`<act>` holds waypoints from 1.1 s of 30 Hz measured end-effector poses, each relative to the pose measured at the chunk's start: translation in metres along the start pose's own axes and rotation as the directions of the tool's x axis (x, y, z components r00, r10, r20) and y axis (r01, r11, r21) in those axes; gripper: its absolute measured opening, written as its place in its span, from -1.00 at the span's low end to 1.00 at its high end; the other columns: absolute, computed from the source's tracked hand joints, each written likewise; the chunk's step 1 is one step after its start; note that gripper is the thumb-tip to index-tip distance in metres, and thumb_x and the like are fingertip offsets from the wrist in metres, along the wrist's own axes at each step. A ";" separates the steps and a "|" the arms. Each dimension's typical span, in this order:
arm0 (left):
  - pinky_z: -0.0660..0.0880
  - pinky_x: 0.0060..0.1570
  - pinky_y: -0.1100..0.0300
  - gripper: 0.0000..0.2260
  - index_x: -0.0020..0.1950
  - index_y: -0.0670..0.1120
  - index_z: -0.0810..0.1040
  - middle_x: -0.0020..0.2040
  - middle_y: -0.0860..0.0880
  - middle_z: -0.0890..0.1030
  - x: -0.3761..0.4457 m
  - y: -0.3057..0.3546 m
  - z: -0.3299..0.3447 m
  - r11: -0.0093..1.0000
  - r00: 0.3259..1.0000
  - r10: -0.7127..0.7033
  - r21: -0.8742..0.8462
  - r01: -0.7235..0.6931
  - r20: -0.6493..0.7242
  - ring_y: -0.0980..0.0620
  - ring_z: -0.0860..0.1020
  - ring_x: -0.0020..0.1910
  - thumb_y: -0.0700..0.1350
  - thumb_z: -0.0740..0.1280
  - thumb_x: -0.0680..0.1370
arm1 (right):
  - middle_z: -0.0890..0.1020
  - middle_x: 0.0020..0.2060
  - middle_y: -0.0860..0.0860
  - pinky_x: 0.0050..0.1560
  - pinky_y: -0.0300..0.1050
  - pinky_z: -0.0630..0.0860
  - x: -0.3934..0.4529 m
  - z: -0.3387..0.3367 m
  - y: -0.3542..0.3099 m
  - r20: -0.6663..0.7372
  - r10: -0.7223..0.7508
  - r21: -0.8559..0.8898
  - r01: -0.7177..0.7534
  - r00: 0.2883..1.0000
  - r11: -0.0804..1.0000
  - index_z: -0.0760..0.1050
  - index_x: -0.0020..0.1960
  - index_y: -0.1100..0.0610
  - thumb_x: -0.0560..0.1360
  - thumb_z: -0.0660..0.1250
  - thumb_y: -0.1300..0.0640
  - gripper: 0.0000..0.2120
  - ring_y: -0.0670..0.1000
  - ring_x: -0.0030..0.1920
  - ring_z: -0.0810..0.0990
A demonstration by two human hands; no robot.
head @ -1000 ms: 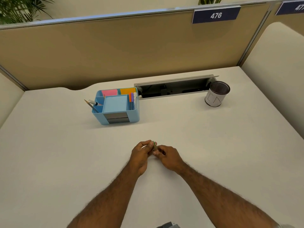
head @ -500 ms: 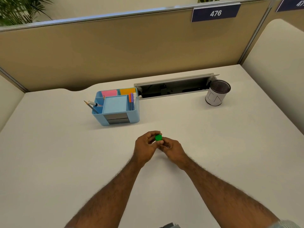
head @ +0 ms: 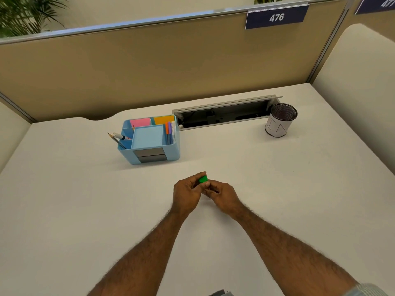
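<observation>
- Two hands meet over the middle of the desk (head: 288, 189), both closed on one small green piece (head: 203, 179).
- Left hand (head: 187, 194): fingers curled, with the index finger arched over the far side of the piece and the thumb tucked against it. This is a pinch, not a flat press.
- Right hand (head: 223, 195): fingers clenched inward, thumb tip touching the near right edge of the piece. Whether this hand also grips a further part underneath is hidden by the knuckles.
- Location of the piece: held at the fingertips where the hands join, at their far end from the person. Contact with the desk cannot be confirmed.
- Governing relation: the piece lies directly between the two sets of fingertips, equally near to both hands. Only its stubby upper end shows, facing up and away from the person, so its long axis cannot be read with confidence.
- Judgement: any twist or pull-apart would act along the line joining the two hands. The exposed end is short, so a slipped grip is the likely fault.
- Nearest container: the blue organiser (head: 173, 152), beyond the hands and to the left. The mesh cup (head: 276, 127) stands well apart at the far right.
</observation>
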State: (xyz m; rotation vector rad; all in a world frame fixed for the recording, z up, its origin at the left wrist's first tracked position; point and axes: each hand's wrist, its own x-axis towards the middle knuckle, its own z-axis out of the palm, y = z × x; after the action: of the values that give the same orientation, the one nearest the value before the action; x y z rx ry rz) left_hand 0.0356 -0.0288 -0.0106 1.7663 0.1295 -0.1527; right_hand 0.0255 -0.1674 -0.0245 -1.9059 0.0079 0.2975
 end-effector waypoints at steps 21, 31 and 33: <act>0.54 0.06 0.05 -0.79 0.02 -0.22 0.58 0.02 -0.21 0.65 0.021 0.006 -0.006 0.562 0.855 -0.506 -0.709 0.427 0.114 -0.11 0.62 0.07 -0.12 0.42 0.47 | 0.64 0.10 -0.06 0.14 -0.36 0.42 0.001 -0.004 0.005 -0.069 0.035 0.060 -0.031 0.997 0.998 0.51 0.25 0.06 0.51 0.32 0.26 -0.68 -0.06 0.13 0.58; 0.49 0.04 0.11 -0.78 -0.03 -0.16 0.59 -0.04 -0.14 0.67 0.039 -0.010 -0.017 0.596 0.812 -0.579 -0.642 0.483 0.073 -0.03 0.62 0.01 -0.01 0.41 0.48 | 0.62 0.17 0.04 0.21 -0.18 0.45 0.037 -0.072 -0.007 -0.335 -0.007 0.175 0.070 0.942 0.982 0.49 0.29 0.11 0.48 0.30 0.39 -0.58 -0.03 0.12 0.59; 0.48 0.05 0.12 -0.79 -0.05 -0.15 0.59 -0.04 -0.14 0.67 0.042 -0.010 -0.018 0.602 0.814 -0.576 -0.639 0.479 0.067 -0.02 0.63 -0.01 -0.01 0.40 0.48 | 0.64 0.12 0.03 0.16 -0.14 0.48 0.050 -0.093 -0.012 -0.424 -0.026 0.124 0.087 0.905 0.988 0.47 0.31 0.06 0.49 0.32 0.34 -0.57 -0.01 0.06 0.60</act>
State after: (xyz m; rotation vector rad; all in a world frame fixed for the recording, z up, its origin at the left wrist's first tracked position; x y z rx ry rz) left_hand 0.0757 -0.0088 -0.0241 1.0002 0.7450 -0.3667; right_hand 0.0942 -0.2425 0.0058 -1.7926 0.2573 -0.1580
